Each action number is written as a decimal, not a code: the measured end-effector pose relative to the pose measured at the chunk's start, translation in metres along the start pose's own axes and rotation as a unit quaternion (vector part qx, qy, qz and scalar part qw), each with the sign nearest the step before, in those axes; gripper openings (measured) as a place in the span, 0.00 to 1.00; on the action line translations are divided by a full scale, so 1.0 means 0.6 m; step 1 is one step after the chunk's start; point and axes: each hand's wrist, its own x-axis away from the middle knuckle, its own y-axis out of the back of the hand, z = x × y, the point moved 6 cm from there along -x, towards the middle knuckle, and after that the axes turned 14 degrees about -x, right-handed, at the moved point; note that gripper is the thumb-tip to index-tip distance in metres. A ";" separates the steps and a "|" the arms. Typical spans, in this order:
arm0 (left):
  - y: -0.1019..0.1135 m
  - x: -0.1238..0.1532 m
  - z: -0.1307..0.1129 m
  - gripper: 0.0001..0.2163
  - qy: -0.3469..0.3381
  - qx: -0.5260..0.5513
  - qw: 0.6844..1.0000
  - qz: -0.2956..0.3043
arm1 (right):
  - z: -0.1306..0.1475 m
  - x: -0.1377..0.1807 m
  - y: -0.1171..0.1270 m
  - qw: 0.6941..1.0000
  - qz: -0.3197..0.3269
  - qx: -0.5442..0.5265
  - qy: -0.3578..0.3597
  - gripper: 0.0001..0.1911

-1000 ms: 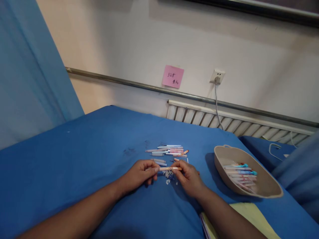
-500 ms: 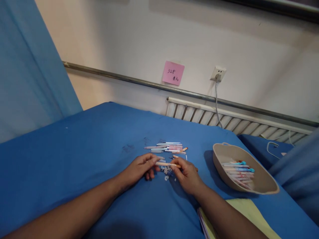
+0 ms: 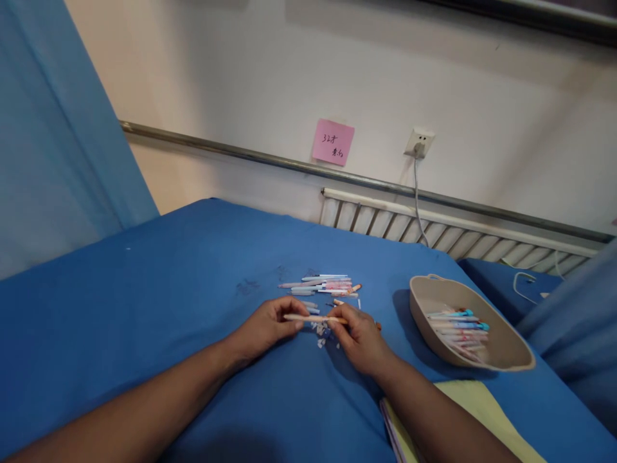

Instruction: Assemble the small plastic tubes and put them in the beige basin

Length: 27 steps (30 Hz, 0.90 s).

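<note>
A slim pen (image 3: 315, 318), pale at the left end and orange toward the right, lies level between my two hands above the blue cloth. My right hand (image 3: 359, 337) is closed around its orange part. At the pale end, the thumb and fingers of my left hand (image 3: 270, 325) curl around the barrel, with the tip showing past them. Small white and blue pieces (image 3: 321, 331) are scattered on the cloth beneath the pen. Just beyond my hands lies a loose group of pens and pen parts (image 3: 322, 284).
A beige basket (image 3: 511, 347) with several pens in it stands to the right. Yellow paper (image 3: 475, 402) lies under my right forearm. Behind the blue-covered table (image 3: 168, 257) are a radiator (image 3: 376, 218), a metal rail (image 3: 241, 152) and a plugged-in cable (image 3: 418, 199).
My left thumb and fingers have shifted, and the pale end of the pen now shows farther left past them. My right hand keeps its hold in about the same place.
</note>
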 end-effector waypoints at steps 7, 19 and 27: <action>-0.009 0.003 0.001 0.17 0.049 -0.017 0.998 0.025 | -0.001 0.002 -0.001 1.000 0.002 0.009 0.008 0.06; -0.012 0.004 -0.003 0.14 0.030 -0.049 0.998 0.034 | 0.006 0.002 -0.002 0.999 0.005 0.006 0.031 0.06; -0.005 -0.002 0.001 0.12 0.027 -0.023 0.999 0.031 | -0.011 0.005 -0.002 0.989 -0.045 -0.139 -0.006 0.10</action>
